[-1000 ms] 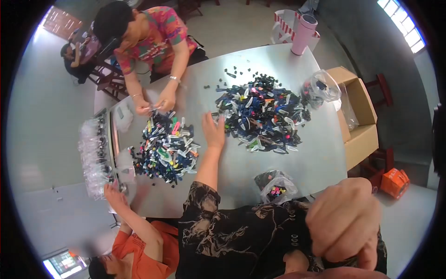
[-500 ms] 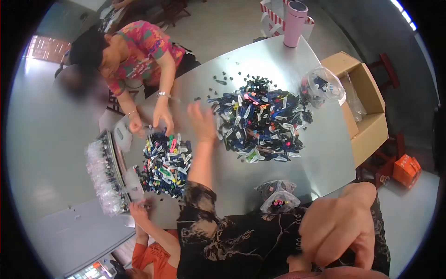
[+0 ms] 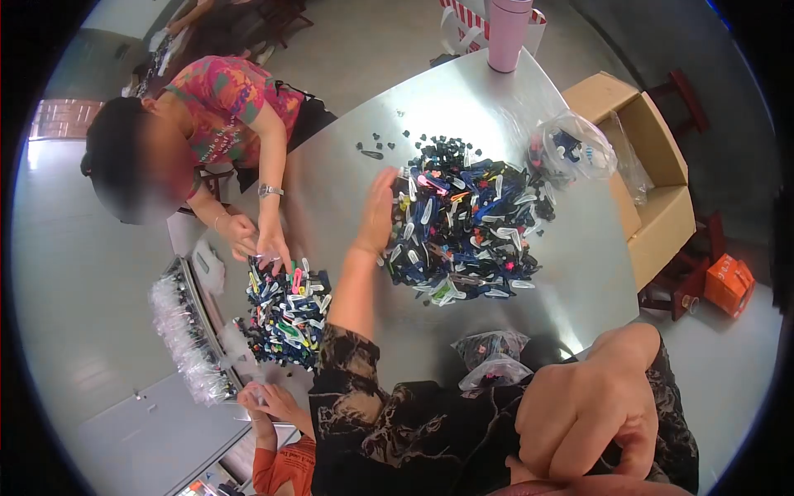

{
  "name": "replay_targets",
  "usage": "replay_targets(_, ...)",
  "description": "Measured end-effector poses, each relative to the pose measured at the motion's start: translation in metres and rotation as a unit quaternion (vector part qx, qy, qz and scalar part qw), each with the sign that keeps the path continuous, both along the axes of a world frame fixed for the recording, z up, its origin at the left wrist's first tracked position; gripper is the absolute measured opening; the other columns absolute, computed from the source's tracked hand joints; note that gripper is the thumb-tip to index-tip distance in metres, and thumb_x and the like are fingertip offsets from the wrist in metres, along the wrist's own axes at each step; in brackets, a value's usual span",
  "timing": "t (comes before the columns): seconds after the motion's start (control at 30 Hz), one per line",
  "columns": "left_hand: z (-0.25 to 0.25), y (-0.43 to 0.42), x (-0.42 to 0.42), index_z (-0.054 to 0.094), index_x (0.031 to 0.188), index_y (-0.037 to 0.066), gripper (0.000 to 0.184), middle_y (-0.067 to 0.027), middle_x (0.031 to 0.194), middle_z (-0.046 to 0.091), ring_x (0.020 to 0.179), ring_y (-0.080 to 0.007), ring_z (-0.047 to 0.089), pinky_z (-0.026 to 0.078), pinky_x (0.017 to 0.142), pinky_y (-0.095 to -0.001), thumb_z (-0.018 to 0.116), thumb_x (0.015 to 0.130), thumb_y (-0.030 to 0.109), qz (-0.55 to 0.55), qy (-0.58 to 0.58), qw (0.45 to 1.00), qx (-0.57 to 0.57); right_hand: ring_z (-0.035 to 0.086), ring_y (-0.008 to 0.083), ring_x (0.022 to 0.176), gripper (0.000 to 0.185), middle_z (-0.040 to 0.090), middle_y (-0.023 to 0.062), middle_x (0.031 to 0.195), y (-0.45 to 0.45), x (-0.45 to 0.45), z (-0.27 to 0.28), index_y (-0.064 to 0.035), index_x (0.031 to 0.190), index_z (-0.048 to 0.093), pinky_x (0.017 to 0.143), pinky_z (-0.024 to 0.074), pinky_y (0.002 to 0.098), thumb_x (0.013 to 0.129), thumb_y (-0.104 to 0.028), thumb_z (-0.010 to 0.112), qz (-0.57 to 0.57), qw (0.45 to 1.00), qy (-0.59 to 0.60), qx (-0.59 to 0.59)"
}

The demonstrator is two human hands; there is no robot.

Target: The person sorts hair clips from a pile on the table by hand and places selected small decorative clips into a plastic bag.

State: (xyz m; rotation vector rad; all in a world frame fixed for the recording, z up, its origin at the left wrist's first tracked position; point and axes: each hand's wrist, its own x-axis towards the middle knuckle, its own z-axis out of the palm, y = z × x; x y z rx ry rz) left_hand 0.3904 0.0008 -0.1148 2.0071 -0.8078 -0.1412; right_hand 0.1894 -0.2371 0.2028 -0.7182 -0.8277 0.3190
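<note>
A large pile of hair clips [image 3: 467, 227], mostly navy, black and pale with a few bright ones, lies on the metal table. My left hand [image 3: 379, 213] is at the pile's left edge, fingers stretched out and held together, palm side toward the clips. It grips nothing that I can see. Close to the camera, at the lower right, my right hand [image 3: 591, 409] is curled into a loose fist over my dark patterned clothing. No object shows in it, and its palm is hidden. Small black clips [image 3: 447, 151] lie at the pile's far edge.
A smaller clip pile [image 3: 285, 318] sits left, with a co-worker's hands [image 3: 260, 240] over it. Another person's hands [image 3: 269, 398] are below. Plastic bags [image 3: 492, 355] [image 3: 575, 153], a pink tumbler [image 3: 508, 37], a cardboard box [image 3: 662, 215] and a tray of bagged items [image 3: 186, 331] are around.
My left hand has moved right, from over the bare table to the pile's left edge, its fingers now together. My right hand stays curled. The view has shifted slightly.
</note>
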Motion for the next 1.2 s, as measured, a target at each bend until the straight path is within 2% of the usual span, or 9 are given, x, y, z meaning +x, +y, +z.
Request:
replay_targets(0.13,0.062,-0.015,-0.017,0.055,0.135,-0.002,0.049,-0.0169,0.138,0.055,0.127,-0.0311,0.051,0.036,0.111,-0.0395,0.031,0.108,0.031,-0.054,0.160,0.982,-0.079,0.050,0.0277,0.046,0.045,0.053,0.0123,0.064,-0.005,0.003,-0.008,-0.0052,0.059,0.049,0.040,0.0342,0.0361,0.090,-0.031,0.069,0.005,0.999,0.007,0.035)
replay_targets(0.23,0.061,-0.020,0.025,0.060,0.124,0.000,0.041,-0.0186,0.125,0.059,0.115,-0.0365,0.054,0.041,0.104,-0.0422,0.039,0.105,0.030,0.026,-0.120,0.992,-0.028,0.051,0.0272,0.046,0.045,0.054,0.0123,0.066,-0.012,0.002,-0.008,-0.0053,0.059,0.050,0.040,0.0338,0.0357,0.090,-0.033,0.068,-0.015,0.999,-0.006,0.038)
replay_targets(0.3,0.024,-0.015,0.071,0.061,0.121,0.001,0.042,-0.0225,0.126,0.058,0.117,-0.0405,0.053,0.041,0.104,-0.0465,0.045,0.102,0.035,0.114,-0.289,0.947,0.085,0.051,0.0269,0.046,0.045,0.054,0.0120,0.066,-0.015,0.000,-0.006,-0.0053,0.060,0.051,0.040,0.0338,0.0355,0.090,-0.034,0.068,-0.037,0.999,-0.012,0.037)
replay_targets(0.37,0.004,-0.027,0.101,0.062,0.118,0.001,0.047,-0.0269,0.125,0.057,0.120,-0.0431,0.051,0.040,0.103,-0.0508,0.051,0.098,0.042,0.289,-0.044,0.935,0.199,0.053,0.0260,0.047,0.046,0.055,0.0110,0.067,-0.019,-0.002,-0.004,-0.0056,0.063,0.054,0.040,0.0342,0.0348,0.089,-0.040,0.068,-0.066,0.997,-0.023,0.036)
replay_targets(0.47,0.027,-0.060,0.109,0.063,0.114,0.001,0.052,-0.0285,0.120,0.058,0.118,-0.0435,0.053,0.041,0.102,-0.0518,0.055,0.094,0.049,0.333,0.029,0.896,0.292,0.053,0.0250,0.047,0.047,0.055,0.0100,0.067,-0.026,-0.008,0.003,-0.0060,0.065,0.056,0.040,0.0350,0.0342,0.089,-0.044,0.067,-0.102,0.994,-0.036,0.010)
replay_targets(0.77,0.029,-0.170,0.072,0.062,0.114,0.007,0.052,-0.0242,0.114,0.061,0.113,-0.0399,0.058,0.049,0.094,-0.0507,0.061,0.088,0.052,0.126,-0.034,0.919,0.371,0.051,0.0236,0.046,0.050,0.053,0.0082,0.067,-0.055,-0.042,0.001,-0.0043,0.070,0.059,0.041,0.0343,0.0335,0.091,-0.049,0.063,-0.191,0.980,-0.056,-0.014)
replay_targets(1.0,0.026,-0.208,0.037,0.061,0.115,0.009,0.049,-0.0227,0.113,0.061,0.110,-0.0402,0.060,0.050,0.093,-0.0500,0.064,0.082,0.046,0.061,-0.014,0.920,0.388,0.051,0.0224,0.047,0.051,0.052,0.0078,0.068,-0.075,-0.070,-0.003,-0.0031,0.075,0.062,0.041,0.0346,0.0330,0.092,-0.051,0.060,-0.232,0.970,-0.074,0.017)
replay_targets(1.07,0.030,-0.214,0.021,0.061,0.107,0.008,0.042,-0.0233,0.114,0.061,0.107,-0.0409,0.059,0.050,0.090,-0.0498,0.068,0.079,0.039,0.066,-0.018,0.925,0.374,0.051,0.0220,0.048,0.052,0.053,0.0086,0.070,-0.090,-0.071,-0.001,-0.0032,0.077,0.063,0.042,0.0352,0.0331,0.093,-0.052,0.059,-0.129,0.986,-0.104,-0.014)
replay_targets(1.2,0.035,-0.213,0.013,0.060,0.094,0.005,0.034,-0.0239,0.105,0.063,0.099,-0.0394,0.061,0.050,0.087,-0.0491,0.072,0.075,0.030,0.016,-0.019,0.937,0.348,0.051,0.0222,0.048,0.051,0.054,0.0089,0.071,-0.083,-0.101,0.002,-0.0037,0.076,0.063,0.042,0.0358,0.0330,0.093,-0.052,0.059,-0.234,0.967,-0.098,0.028)
